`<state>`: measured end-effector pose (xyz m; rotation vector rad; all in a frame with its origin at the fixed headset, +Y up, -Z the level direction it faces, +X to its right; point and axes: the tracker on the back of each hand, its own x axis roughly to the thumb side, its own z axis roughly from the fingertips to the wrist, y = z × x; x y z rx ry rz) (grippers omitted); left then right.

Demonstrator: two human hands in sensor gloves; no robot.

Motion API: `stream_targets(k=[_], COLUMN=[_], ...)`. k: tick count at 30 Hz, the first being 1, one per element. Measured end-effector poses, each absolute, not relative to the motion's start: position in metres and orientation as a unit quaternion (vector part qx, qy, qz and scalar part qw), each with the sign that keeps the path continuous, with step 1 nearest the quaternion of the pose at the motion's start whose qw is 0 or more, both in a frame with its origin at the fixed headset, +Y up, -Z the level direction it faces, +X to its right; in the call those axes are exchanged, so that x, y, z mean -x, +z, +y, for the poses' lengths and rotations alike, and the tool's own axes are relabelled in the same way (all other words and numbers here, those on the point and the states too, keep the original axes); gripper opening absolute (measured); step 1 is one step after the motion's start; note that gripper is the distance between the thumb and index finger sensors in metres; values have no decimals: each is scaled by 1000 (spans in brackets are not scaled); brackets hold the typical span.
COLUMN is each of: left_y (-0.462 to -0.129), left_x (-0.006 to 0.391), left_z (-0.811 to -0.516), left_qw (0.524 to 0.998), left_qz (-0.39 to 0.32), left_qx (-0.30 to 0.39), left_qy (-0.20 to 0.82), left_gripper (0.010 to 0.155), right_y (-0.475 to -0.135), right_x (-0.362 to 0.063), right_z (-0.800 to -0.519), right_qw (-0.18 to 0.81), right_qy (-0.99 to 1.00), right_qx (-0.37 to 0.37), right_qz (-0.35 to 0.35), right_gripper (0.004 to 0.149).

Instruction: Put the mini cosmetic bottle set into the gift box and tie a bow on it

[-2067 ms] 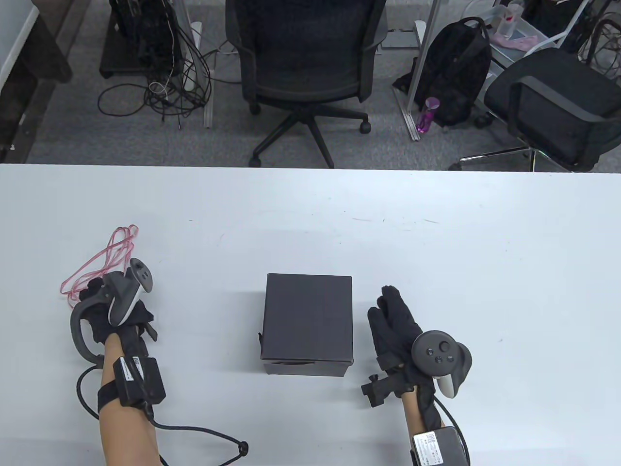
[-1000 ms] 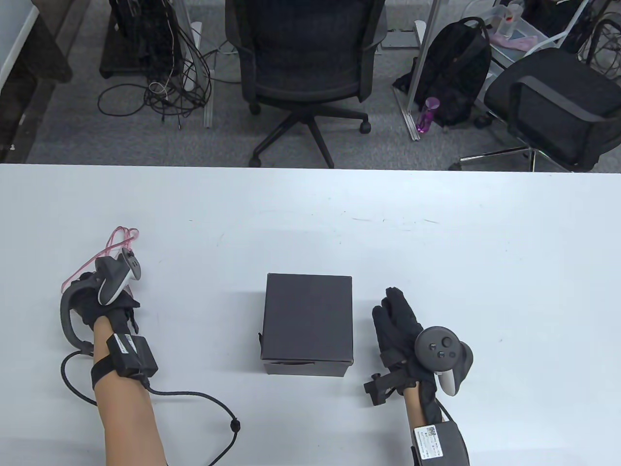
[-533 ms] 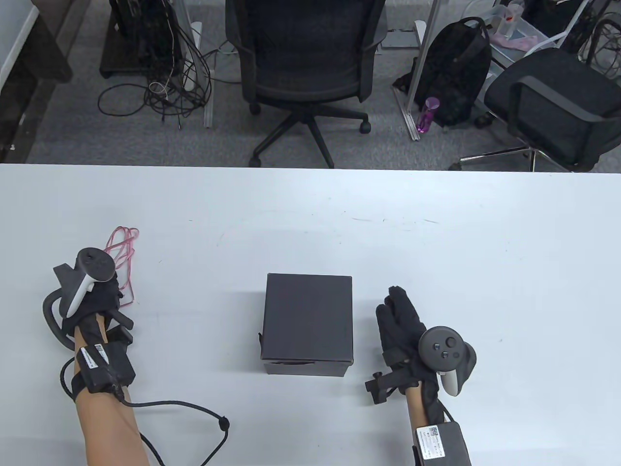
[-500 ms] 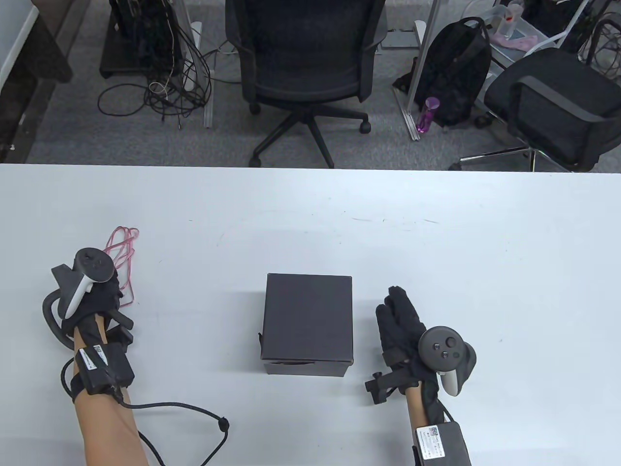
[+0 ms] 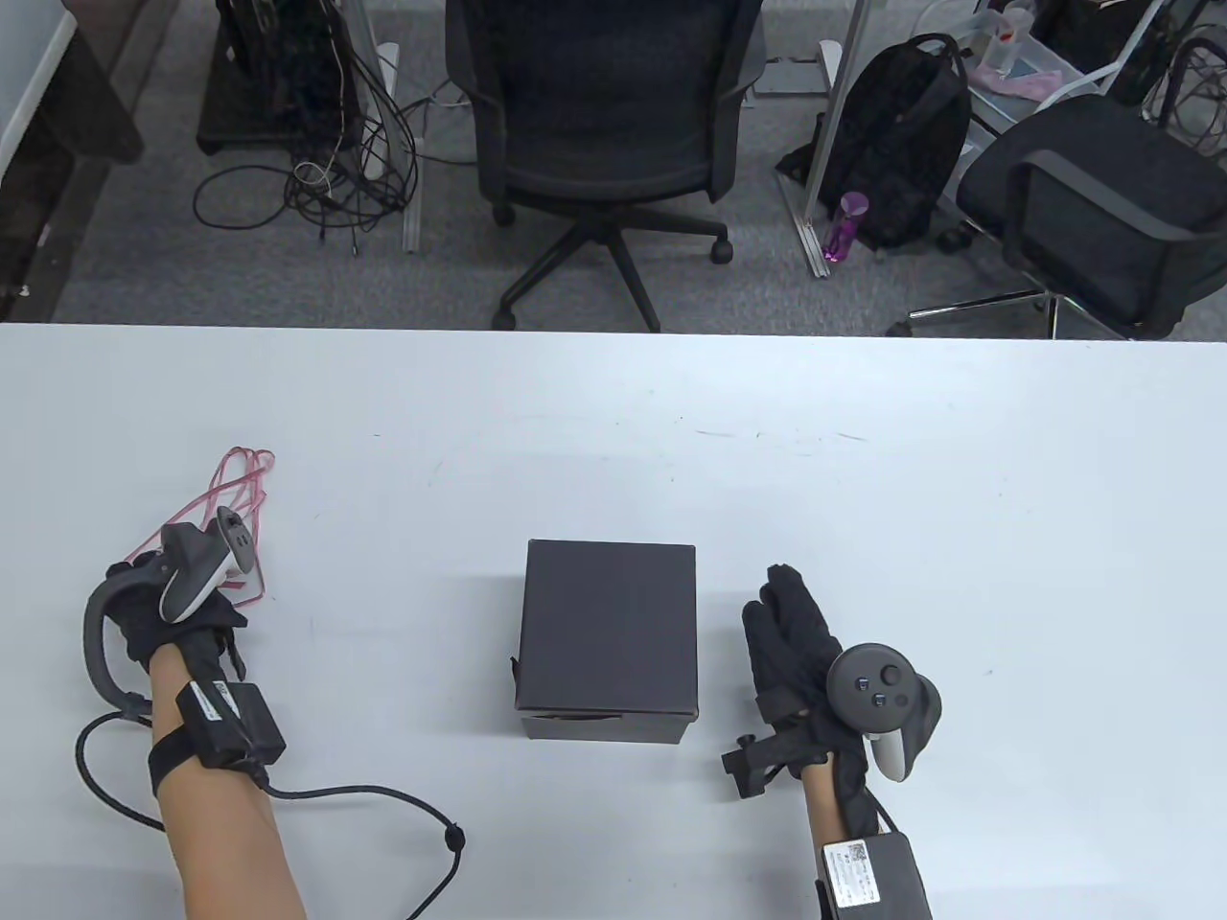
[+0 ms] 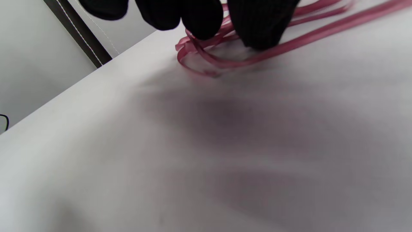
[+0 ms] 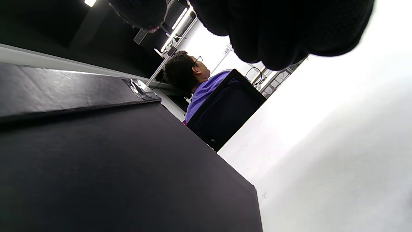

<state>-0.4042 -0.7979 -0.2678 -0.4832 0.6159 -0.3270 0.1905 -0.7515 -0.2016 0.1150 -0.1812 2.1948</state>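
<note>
A black gift box (image 5: 609, 637) stands shut in the middle of the table, its dark side filling the right wrist view (image 7: 112, 161). The bottle set is not visible. A thin red ribbon (image 5: 240, 479) lies in loose loops at the left. My left hand (image 5: 153, 599) sits on the ribbon's near end. In the left wrist view its fingertips (image 6: 199, 19) are curled down and pinch several strands of the ribbon (image 6: 225, 61) against the table. My right hand (image 5: 791, 623) lies flat on the table just right of the box, fingers straight, holding nothing.
The white table (image 5: 959, 527) stretches far to the right and back. Office chairs (image 5: 604, 125), cables and a black backpack (image 5: 901, 144) stand on the floor beyond its far edge. A seated person in a purple shirt (image 7: 206, 90) shows in the right wrist view.
My left hand has rolled so its tracker now lies on its side, and it has closed on the ribbon's near end. The right hand and box have stayed put.
</note>
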Motion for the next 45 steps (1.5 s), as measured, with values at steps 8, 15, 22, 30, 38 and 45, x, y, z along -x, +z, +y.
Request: stream_targets(k=[8, 15, 22, 30, 38, 45], left_y=[-267, -259, -250, -237, -212, -171], left_x=[406, 409, 398, 344, 239, 160], left_z=[-803, -790, -757, -712, -687, -679], left_qw=[919, 940, 959, 906, 857, 892], left_qz=[289, 266, 208, 36, -86, -122], left_qx=[236, 213, 103, -6, -17, -102], left_qy=[-126, 16, 160, 421, 507, 422], left_gripper=[44, 46, 45, 45, 44, 43], right_y=[-201, -200, -201, -200, -195, -185], right_x=[-190, -191, -195, -195, -190, -173], right_z=[-752, -749, -748, -743, -729, -702], right_qw=[451, 460, 473, 498, 516, 479], right_qy=[888, 883, 876, 861, 847, 855], right_qx=[-46, -45, -39, -48, -79, -168], right_qz=[-73, -79, -83, -88, -97, -108], right_gripper=[66, 66, 66, 65, 66, 70])
